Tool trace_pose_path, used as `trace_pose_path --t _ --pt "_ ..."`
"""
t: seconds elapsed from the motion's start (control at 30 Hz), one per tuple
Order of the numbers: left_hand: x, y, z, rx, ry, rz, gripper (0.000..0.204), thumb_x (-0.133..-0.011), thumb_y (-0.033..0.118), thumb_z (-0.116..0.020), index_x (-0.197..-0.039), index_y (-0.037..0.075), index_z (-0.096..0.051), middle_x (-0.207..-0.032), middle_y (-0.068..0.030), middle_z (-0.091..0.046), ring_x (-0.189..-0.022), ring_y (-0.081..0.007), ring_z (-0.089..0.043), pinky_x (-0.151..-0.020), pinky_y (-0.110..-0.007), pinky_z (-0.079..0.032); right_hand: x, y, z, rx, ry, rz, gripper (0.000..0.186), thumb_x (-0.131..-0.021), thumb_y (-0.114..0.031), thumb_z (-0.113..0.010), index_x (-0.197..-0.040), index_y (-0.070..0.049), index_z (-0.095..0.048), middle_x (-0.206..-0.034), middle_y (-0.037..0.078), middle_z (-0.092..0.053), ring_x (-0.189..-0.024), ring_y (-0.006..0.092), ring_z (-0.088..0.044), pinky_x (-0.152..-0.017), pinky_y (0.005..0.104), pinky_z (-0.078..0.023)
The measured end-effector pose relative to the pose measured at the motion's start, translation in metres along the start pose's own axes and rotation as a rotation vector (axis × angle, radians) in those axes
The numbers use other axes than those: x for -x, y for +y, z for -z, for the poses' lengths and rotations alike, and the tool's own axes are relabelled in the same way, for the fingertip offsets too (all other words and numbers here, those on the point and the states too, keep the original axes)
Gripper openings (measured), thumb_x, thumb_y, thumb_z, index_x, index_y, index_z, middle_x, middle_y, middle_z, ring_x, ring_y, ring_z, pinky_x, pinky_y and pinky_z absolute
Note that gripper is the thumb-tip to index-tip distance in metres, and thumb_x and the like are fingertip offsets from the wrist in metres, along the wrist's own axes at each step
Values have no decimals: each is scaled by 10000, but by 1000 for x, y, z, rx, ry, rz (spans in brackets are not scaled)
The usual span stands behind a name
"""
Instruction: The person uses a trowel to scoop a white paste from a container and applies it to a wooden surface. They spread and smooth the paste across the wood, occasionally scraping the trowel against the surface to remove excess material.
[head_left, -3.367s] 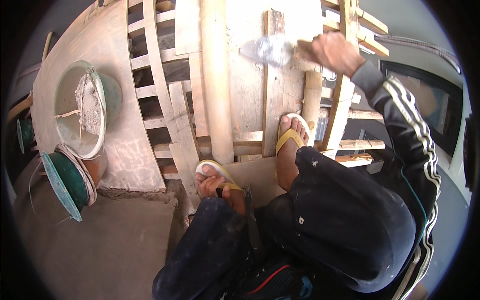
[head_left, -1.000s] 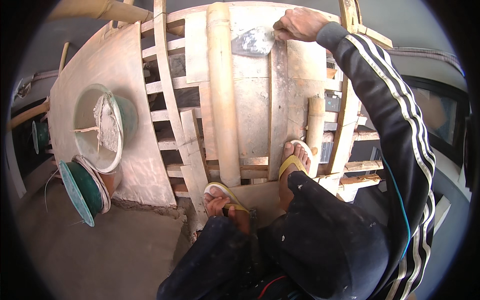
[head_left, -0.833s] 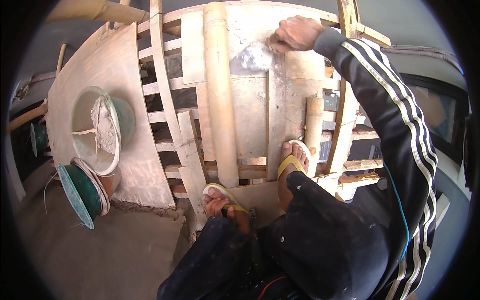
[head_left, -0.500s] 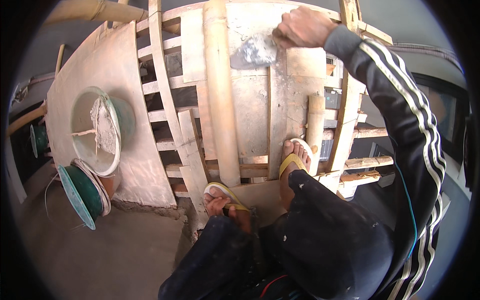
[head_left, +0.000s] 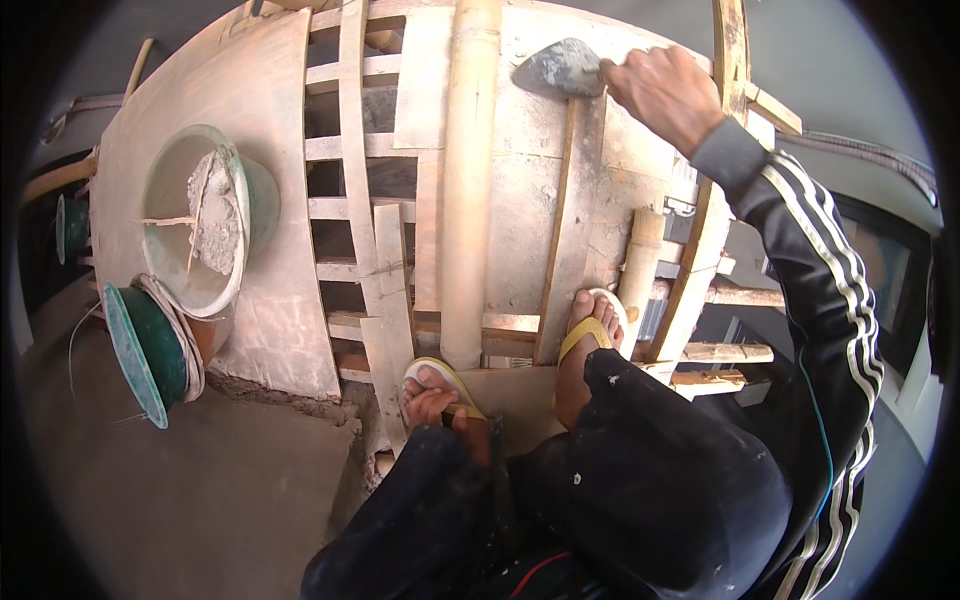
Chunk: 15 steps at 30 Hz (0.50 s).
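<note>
My right hand [head_left: 665, 95], at the end of a dark striped sleeve, is closed round the handle of a pointed trowel [head_left: 560, 68]. The trowel's grey, mortar-smeared blade points left, over the pale boards at the top of the view. Its tip is close to a thick bamboo pole [head_left: 468, 190]. My left hand [head_left: 430, 407] is low by my left foot, its fingers curled together over the foot and sandal. Part of it is hidden by my trouser leg, so whatever it may hold cannot be made out.
A bucket [head_left: 258, 210] with grey mortar and a stick lies tilted on a board at the left. Below it is a green container [head_left: 140, 350]. Gaps show between the wooden slats [head_left: 352, 150]. My sandalled feet stand near a short bamboo piece [head_left: 641, 265].
My right hand has moved right relative to the boards' far edge, and the trowel, smeared by motion before, now shows sharply with its blade turned. My left hand stays by the foot.
</note>
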<state>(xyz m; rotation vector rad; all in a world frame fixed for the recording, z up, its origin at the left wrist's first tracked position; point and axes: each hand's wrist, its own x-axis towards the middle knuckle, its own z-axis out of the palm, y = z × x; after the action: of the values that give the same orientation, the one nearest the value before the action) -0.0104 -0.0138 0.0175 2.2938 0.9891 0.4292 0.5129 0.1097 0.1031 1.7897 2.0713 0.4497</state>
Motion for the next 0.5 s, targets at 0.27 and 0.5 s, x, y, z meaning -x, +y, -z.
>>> trace_pose_path --t 0.27,0.5 --pt "-3 3 6 78 0 18 236 -802 250 -666 -974 100 -605 -954 -35 -633 -959 -251 -572 -946 -445 -406 14 -51 26 -112 -289 8 310 -998 -245 -415 -850 -75 -628 -546 32 -492 -432 104 -478 -380 275 -419" --pt "-3 1 2 116 18 24 251 -800 230 -675 -1001 98 -602 -967 -42 -639 -979 -254 -574 -941 -436 -404 12 -13 5 -63 -147 -105 336 -1013 -273 -390 -879 -78 -628 -552 46 -519 -437 118 -519 -383 332 -434"
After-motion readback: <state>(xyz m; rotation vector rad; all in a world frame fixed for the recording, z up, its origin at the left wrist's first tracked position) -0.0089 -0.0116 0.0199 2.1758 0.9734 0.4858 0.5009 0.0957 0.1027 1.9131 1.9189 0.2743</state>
